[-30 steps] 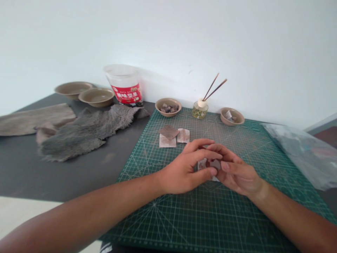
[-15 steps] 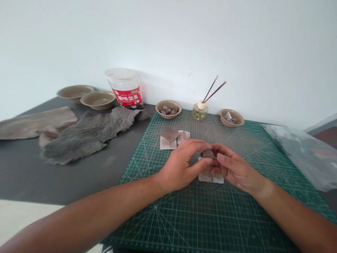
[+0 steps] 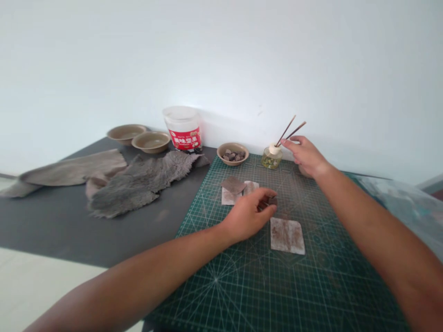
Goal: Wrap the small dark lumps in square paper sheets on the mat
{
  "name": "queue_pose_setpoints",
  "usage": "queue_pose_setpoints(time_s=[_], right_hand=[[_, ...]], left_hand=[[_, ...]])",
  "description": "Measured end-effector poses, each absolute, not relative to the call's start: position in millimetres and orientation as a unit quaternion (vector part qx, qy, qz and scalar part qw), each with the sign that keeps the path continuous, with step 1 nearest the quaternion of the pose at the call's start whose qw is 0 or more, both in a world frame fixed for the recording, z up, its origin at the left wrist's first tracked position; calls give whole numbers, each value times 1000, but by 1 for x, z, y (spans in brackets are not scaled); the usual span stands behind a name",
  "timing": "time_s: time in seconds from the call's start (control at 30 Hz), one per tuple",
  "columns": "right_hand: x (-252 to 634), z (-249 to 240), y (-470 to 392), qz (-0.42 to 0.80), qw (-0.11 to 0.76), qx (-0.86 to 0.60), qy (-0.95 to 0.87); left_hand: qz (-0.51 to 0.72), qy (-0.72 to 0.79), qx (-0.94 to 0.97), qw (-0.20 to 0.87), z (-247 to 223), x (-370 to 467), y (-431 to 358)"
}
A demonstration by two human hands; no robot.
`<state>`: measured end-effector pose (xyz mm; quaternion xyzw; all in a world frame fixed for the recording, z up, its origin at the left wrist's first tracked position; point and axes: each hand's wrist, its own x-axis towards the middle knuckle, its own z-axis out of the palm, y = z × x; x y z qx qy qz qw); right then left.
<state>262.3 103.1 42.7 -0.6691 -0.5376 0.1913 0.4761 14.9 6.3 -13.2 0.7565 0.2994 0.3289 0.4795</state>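
Note:
My left hand [image 3: 249,213] is closed around a small grey-brown stone [image 3: 273,201], which shows between the thumb and fingertips above the green cutting mat. To its lower right lies a white square pad [image 3: 287,236] with brown stains. My right hand [image 3: 304,154] is stretched to the back of the mat, thumb and forefinger apart, above a small tan bowl [image 3: 303,172] that it mostly covers. Its thumb is close to the sticks of a reed diffuser [image 3: 272,157]; whether they touch I cannot tell. The right hand's lower fingers are partly hidden.
A brown sandpaper-like sheet [image 3: 233,185] overlaps white pads on the cutting mat [image 3: 249,286]. Behind them stands a bowl of stones [image 3: 233,154]. Leftward are a plastic tub [image 3: 183,131], two bowls [image 3: 151,142] and grey cloths [image 3: 138,182]. Clear plastic [image 3: 401,207] lies at the right.
My right hand has left the left hand and moved up and back to the right bowl. My left hand keeps the stone. The stained pad is now uncovered, and the view has shifted.

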Motion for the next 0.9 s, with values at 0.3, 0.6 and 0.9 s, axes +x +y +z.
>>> queue_pose_setpoints(time_s=[0.3, 0.6, 0.9], right_hand=[[246, 65, 143, 152, 455, -666, -571], [246, 80, 144, 61, 391, -696, -600], [243, 79, 144, 18, 393, -690, -608]], left_hand=[[297, 289, 797, 439, -10, 14, 5], [300, 290, 790, 449, -11, 15, 7], [306, 302, 780, 454, -9, 15, 8]])
